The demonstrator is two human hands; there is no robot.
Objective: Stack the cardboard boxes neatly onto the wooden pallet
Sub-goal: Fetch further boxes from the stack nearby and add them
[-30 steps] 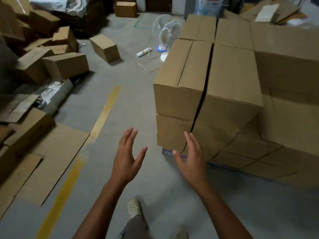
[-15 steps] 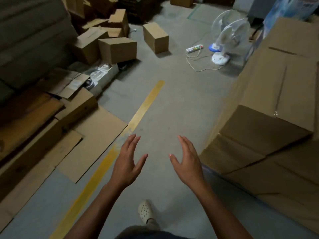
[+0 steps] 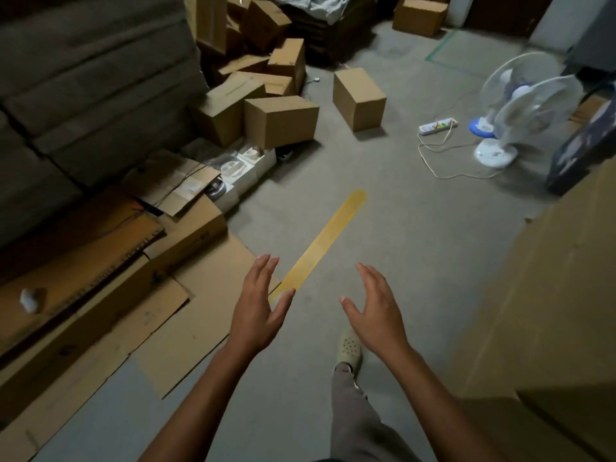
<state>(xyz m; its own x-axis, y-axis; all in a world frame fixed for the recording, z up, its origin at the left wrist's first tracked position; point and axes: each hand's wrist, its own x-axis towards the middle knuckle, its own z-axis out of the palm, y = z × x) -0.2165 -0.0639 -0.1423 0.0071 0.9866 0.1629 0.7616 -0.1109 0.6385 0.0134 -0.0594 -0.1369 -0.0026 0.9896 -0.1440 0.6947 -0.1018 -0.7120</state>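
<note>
Both hands are extended over bare grey concrete floor (image 3: 416, 228) and hold nothing. The open lane ahead follows a yellow painted floor stripe (image 3: 323, 241). It is bounded on the left by the edges of flattened brown cardboard sheets (image 3: 166, 321) and on the right by the flank of a tall stack of brown cardboard boxes (image 3: 550, 295) near the right forearm.

Left hand (image 3: 256, 311): fingers straight, thumb spread, palm turned inward. Right hand (image 3: 376, 311): the mirror of it. The palms face each other, apart. A foot in a pale perforated clog (image 3: 349, 350) stands below the right hand.

Farther out, a single closed brown cardboard box (image 3: 360, 98) sits alone on the floor, clear on all sides. Its long axis runs roughly away from the viewer, with the near end angled right. Left of it lies a heap of loose brown boxes (image 3: 280, 121). The front one shows its broad side, long axis across the view. At far right stand a white pedestal fan (image 3: 520, 108) and a white power strip (image 3: 437, 126).
</note>
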